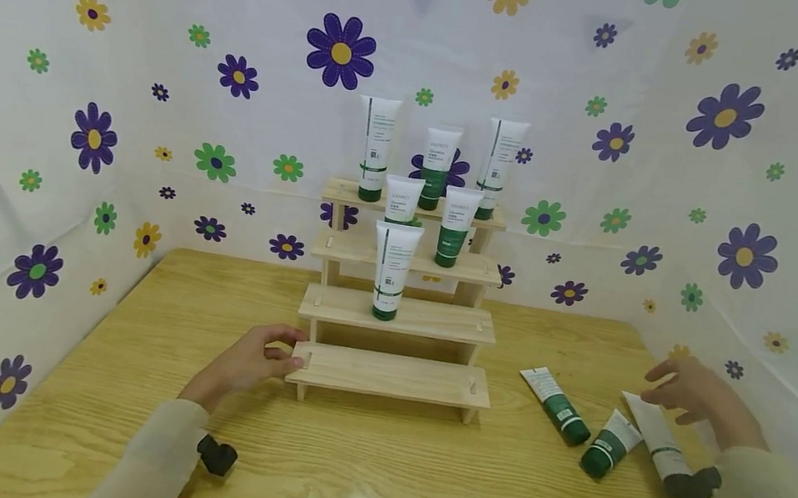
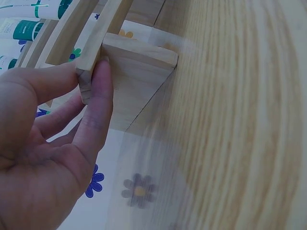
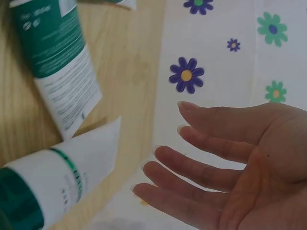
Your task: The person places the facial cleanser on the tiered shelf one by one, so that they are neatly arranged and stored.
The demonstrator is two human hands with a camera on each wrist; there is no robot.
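My left hand point(image 1: 251, 362) pinches the left end of the lowest step of a wooden four-step display stand point(image 1: 390, 376). The left wrist view shows thumb and fingers on either side of that board's end point(image 2: 91, 72). At the right, my right hand point(image 1: 701, 394) hovers over a white squeeze tube point(image 1: 658, 435) lying on the table. In the right wrist view its fingers point(image 3: 196, 172) are extended and apart from the white tube point(image 3: 76, 167). Beside that lie a small green-and-white tube point(image 1: 610, 445) and a longer one point(image 1: 558, 406).
White-and-green tubes stand caps down on the stand: three on the top step, two on the second, one tube point(image 1: 393, 269) on the third. Flower-patterned cloth point(image 1: 425, 50) surrounds the wooden table point(image 1: 355, 470) at the back and sides.
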